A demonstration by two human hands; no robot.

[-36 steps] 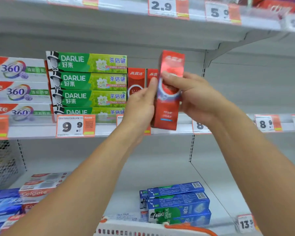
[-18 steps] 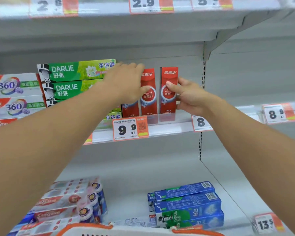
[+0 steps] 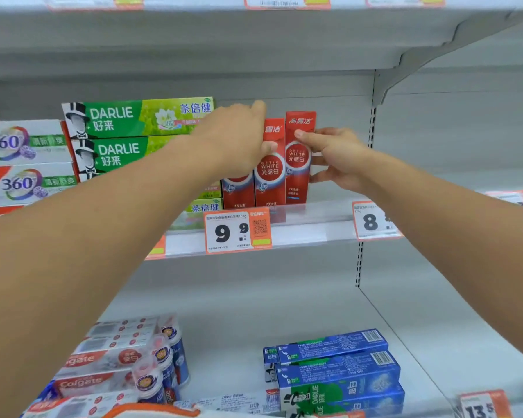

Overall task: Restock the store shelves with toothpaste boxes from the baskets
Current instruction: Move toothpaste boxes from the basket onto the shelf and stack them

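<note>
The person is seating a red toothpaste box [image 3: 298, 158] upright on the shelf [image 3: 299, 233], at 3 o'clock of two matching boxes. The right hand [image 3: 335, 159] pinches it; the left hand [image 3: 239, 140] rests spread on the neighbours. Next, probably release and fetch more. Readable: "OPTIC WHITE", "DARLIE", "9.9".

Store shelving bay, pale grey painted metal. Flat grey back panel [image 3: 314, 297] behind all tiers. Upper shelf underside [image 3: 194, 34] overhead, carried by a grey angled bracket [image 3: 405, 67]. Vertical slotted upright [image 3: 359, 260] divides two bays. Middle shelf edge carries a clear plastic price rail [image 3: 308, 233] with orange-and-white price tags [image 3: 237, 232]. Bottom grey shelf deck [image 3: 239, 351] below. Lighting even, soft, without hard shadows.
</note>
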